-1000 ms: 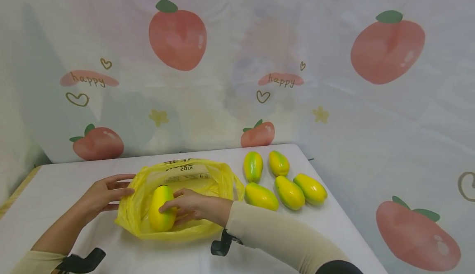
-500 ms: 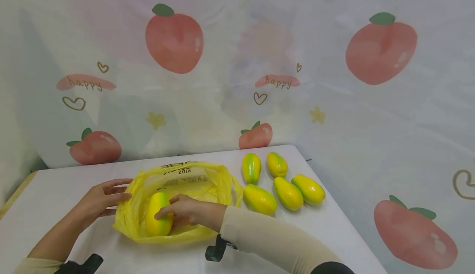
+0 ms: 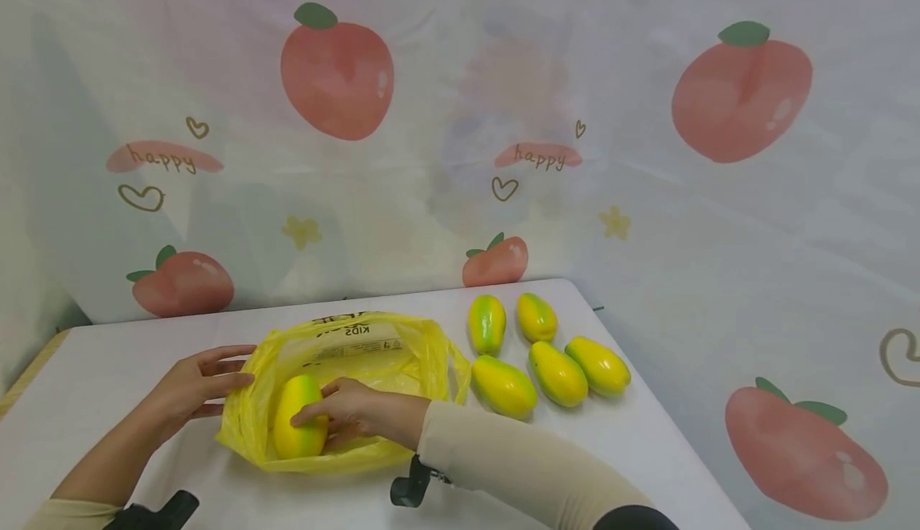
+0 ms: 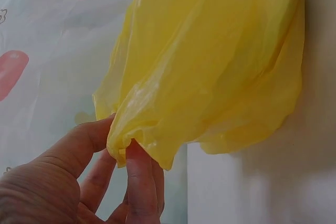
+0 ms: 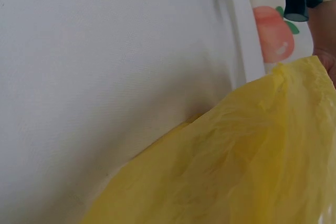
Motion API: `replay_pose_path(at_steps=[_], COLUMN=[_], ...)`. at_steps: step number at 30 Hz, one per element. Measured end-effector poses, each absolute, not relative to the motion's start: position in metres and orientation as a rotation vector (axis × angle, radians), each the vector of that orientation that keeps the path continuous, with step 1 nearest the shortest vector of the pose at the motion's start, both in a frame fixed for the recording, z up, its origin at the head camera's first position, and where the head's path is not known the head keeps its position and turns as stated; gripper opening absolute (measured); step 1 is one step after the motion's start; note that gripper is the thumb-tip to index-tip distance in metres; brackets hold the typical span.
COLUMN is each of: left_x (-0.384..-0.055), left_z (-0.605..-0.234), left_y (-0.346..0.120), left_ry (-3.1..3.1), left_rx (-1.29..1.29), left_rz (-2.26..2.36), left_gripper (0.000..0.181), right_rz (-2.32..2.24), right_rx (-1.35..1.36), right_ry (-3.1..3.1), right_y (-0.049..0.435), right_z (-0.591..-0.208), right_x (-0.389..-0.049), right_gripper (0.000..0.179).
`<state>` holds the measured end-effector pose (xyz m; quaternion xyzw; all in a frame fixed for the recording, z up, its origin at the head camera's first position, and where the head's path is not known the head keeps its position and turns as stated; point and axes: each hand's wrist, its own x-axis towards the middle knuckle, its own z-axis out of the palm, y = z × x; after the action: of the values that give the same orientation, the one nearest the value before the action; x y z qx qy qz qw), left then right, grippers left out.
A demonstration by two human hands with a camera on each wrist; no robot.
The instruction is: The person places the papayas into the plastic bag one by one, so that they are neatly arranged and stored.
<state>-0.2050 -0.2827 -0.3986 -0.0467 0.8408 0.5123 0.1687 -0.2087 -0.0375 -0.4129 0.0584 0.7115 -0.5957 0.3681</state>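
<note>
A yellow plastic bag (image 3: 424, 346) with dark print stands open on the table, its mouth facing me. At its left side my left hand (image 3: 190, 386) pinches the rim; in the left wrist view, thumb and fingers (image 4: 140, 182) have the bag's crumpled edge between them. My right hand (image 3: 352, 414) reaches into the bag's mouth and grips a yellow-green papaya (image 3: 291, 426), thumb across its front. The papaya is inside, near the left wall, roughly upright. Some right-hand fingers are hidden behind it. The right wrist view shows mainly the bag's outside (image 5: 226, 171), with that hand hidden.
Several more papayas (image 3: 559, 374) lie in a loose group right of the bag, near the table's right edge. The white table (image 3: 93, 386) meets a fruit-printed cloth backdrop (image 3: 424, 75) behind. A black wrist camera (image 3: 411, 488) hangs under my right wrist.
My right hand, holding the papaya, has shifted slightly left and down inside the bag, closer to its left wall. My left hand keeps its hold on the rim. The other papayas have not moved.
</note>
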Motion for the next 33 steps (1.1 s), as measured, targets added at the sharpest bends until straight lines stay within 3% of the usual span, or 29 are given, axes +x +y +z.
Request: replay_pose_path(at_steps=[19, 25, 33], left_x=[-0.208, -0.206, -0.207], left_z=[-0.400, -0.400, -0.401], left_y=[-0.284, -0.284, -0.287], left_ry=[2.391, 2.377, 2.388], left_rx=[-0.114, -0.119, -0.130], left_rz=[1.463, 1.471, 1.459], left_gripper=[0.078, 0.081, 0.079], right_rz=[-1.543, -1.507, -1.538], right_rx=[0.072, -0.041, -0.133], right_ry=[1.840, 1.846, 1.899], right_y=[-0.021, 0.006, 0.065], right_z=[-0.408, -0.383, -0.336], right_x=[-0.216, -0.225, -0.252], right_gripper=[0.059, 0.063, 0.053])
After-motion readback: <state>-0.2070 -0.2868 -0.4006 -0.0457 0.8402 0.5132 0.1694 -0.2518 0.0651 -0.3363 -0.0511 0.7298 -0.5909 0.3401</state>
